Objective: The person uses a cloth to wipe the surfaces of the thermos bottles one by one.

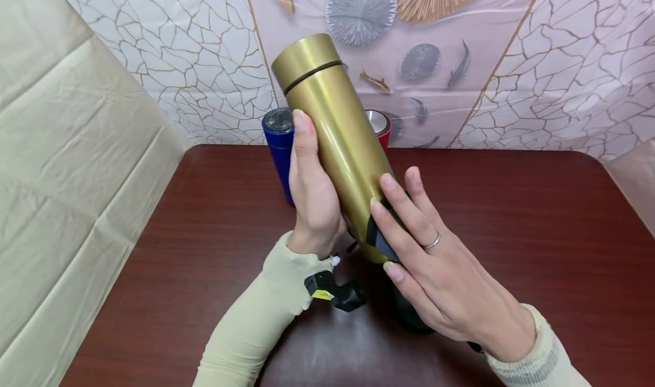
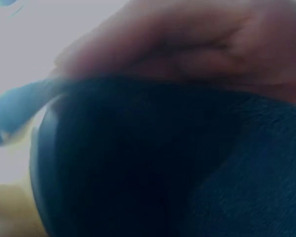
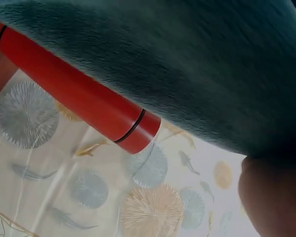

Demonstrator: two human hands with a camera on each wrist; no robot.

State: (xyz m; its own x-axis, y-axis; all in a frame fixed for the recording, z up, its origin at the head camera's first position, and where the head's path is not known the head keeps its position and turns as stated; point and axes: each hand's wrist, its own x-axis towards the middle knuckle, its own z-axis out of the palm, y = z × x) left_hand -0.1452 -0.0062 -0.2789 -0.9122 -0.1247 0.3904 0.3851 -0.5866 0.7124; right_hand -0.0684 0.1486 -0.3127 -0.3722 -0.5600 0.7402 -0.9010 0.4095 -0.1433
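A gold flask (image 1: 340,131) with a matching lid is tilted in the middle of the head view, its top leaning up and left. My left hand (image 1: 314,194) grips it from the left side, thumb along the body. Over its lower end lies my right hand (image 1: 435,267), fingers nearly straight, pressing a dark cloth (image 1: 384,242) against the flask. Much of that cloth is hidden under the palm, and part hangs below. Close up and blurred, the dark blue-green cloth (image 2: 153,163) fills most of the left wrist view. It also spans the top of the right wrist view.
A blue flask (image 1: 278,154) stands behind my left hand. Mostly hidden behind the gold one is a red flask (image 1: 384,130), clearer in the right wrist view. The brown table (image 1: 512,222) ends at a patterned backdrop (image 1: 204,46).
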